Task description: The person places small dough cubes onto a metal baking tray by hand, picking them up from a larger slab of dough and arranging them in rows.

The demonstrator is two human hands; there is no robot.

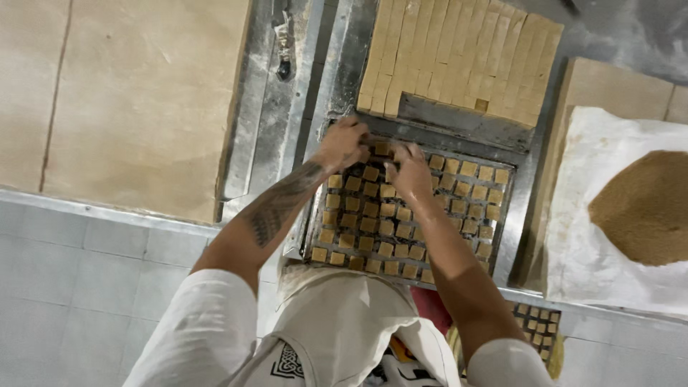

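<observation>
Both hands on far tray rows | left hand, right hand pinched on dough squares | soft, light, likely sticky; grip by edges | tray

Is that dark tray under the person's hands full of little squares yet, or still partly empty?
Nearly full: small tan squares cover most of the dark tray in rows, with gaps showing near both hands.

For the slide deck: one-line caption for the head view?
Left hand and right hand arranging small tan dough squares on a metal tray, scored dough slab behind.
</observation>
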